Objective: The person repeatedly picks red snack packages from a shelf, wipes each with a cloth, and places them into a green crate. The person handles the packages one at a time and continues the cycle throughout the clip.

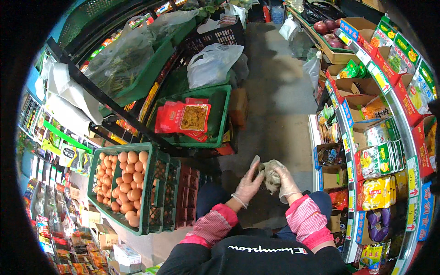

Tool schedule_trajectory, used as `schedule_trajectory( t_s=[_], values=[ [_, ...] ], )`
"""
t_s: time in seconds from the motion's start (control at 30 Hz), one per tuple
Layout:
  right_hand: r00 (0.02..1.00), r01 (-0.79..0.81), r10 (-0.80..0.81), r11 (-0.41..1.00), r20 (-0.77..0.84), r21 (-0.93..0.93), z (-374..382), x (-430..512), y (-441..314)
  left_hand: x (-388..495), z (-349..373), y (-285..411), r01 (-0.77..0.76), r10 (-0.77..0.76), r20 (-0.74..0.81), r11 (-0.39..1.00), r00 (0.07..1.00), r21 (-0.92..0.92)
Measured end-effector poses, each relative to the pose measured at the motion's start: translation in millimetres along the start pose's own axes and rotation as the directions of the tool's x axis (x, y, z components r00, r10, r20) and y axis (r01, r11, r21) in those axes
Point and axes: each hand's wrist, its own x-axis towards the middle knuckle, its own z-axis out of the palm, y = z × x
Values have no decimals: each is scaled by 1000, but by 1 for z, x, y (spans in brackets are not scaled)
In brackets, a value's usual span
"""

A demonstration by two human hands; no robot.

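Observation:
Both my hands wear clear plastic gloves, with pink striped sleeve covers behind them. My right hand (282, 178) is closed on a crumpled greyish cloth (271, 175), which hangs a little below the fingers. Close at its left side, my left hand (250, 185) has its thumb and fingers apart, the thumb near the cloth; whether it touches the cloth cannot be told. The hands are over the floor (285, 137) of a narrow aisle, between my knees.
At left stands a green crate of brown eggs (129, 178) on other crates. Beyond it, a green tray (220, 120) holds red food packets (182, 117). Vegetable bins (151, 68) stand behind. Shelves (347, 137) of packaged food line the right side, with red onions (331, 32) farther up.

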Motion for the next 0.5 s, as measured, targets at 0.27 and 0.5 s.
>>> schedule_trajectory(
  t_s=[0.27,0.5],
  values=[
    [978,29,39,946,-205,322,-30,44,9,18,-57,-8,30,-22,-282,999,959,25],
    [974,94,-41,968,-222,232,-20,49,17,13,-42,21,14,1,-140,995,990,100]
  ],
)
